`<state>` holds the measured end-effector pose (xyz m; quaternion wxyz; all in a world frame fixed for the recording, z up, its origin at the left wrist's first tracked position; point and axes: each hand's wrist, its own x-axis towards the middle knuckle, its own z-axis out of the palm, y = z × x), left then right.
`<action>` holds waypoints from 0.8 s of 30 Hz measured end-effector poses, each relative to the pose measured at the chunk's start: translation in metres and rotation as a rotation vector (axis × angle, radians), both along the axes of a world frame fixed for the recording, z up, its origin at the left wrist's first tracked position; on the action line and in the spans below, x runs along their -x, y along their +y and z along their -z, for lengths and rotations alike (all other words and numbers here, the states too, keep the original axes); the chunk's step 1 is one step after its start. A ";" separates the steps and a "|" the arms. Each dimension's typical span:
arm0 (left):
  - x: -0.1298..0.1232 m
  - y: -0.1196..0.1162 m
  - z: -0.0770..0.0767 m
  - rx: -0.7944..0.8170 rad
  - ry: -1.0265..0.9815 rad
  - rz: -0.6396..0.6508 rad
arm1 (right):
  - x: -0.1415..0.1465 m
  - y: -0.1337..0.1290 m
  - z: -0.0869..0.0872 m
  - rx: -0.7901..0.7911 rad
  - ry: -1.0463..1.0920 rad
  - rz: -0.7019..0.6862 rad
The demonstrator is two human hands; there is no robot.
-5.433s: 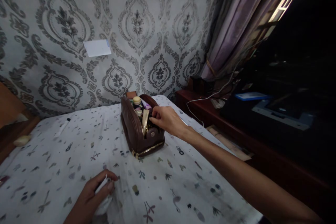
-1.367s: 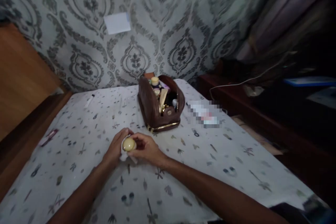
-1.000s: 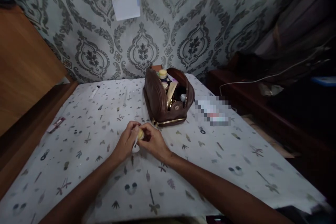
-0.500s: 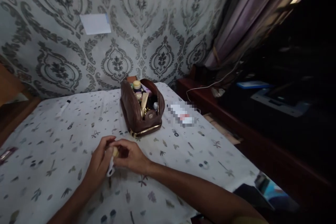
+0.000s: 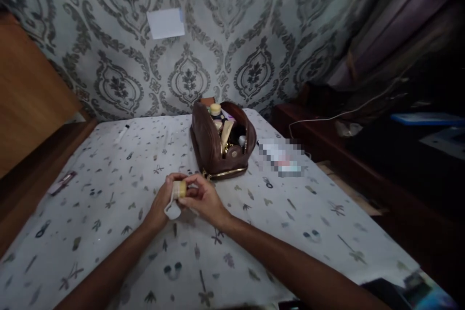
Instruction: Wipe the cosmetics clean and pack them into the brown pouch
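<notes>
Low over the patterned cloth, my left hand (image 5: 160, 206) is closed around a small pale container with a yellow lid (image 5: 179, 189). A white rounded flap (image 5: 173, 210) hangs from its near side; whether it is joined to the container I cannot tell. My right hand (image 5: 205, 198) pinches the yellow lid end from the right, with thumb below and fingers above. Just beyond the hands stands a brown cosmetic bag (image 5: 205, 143), unzipped. Inside it show a yellow-capped jar (image 5: 215, 109), a beige tube (image 5: 227, 131) and other small items.
A white patterned cloth (image 5: 119, 179) covers the surface. A pixelated pack (image 5: 279, 155) lies right of the bag. A marker-like stick (image 5: 123, 131) and a small reddish case (image 5: 63, 183) are on the left. Past the right edge, a white cable (image 5: 327, 119) runs over dark furniture.
The view has turned left, so everything sits further right. My hands have tilted the container, showing more of its yellow lid and the white flap. Both hands keep hold of it.
</notes>
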<state>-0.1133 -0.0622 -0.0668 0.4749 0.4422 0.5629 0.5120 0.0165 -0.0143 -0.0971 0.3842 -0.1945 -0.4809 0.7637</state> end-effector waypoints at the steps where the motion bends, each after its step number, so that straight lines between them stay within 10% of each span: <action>1: -0.001 -0.001 -0.002 -0.036 0.037 0.028 | 0.000 0.000 0.000 -0.025 -0.015 0.043; 18: 0.013 -0.004 0.001 -0.153 0.415 0.040 | -0.003 0.000 -0.001 -0.039 -0.069 0.116; 24: 0.030 0.005 0.002 -0.120 0.708 -0.133 | -0.005 0.003 0.001 0.021 -0.069 0.181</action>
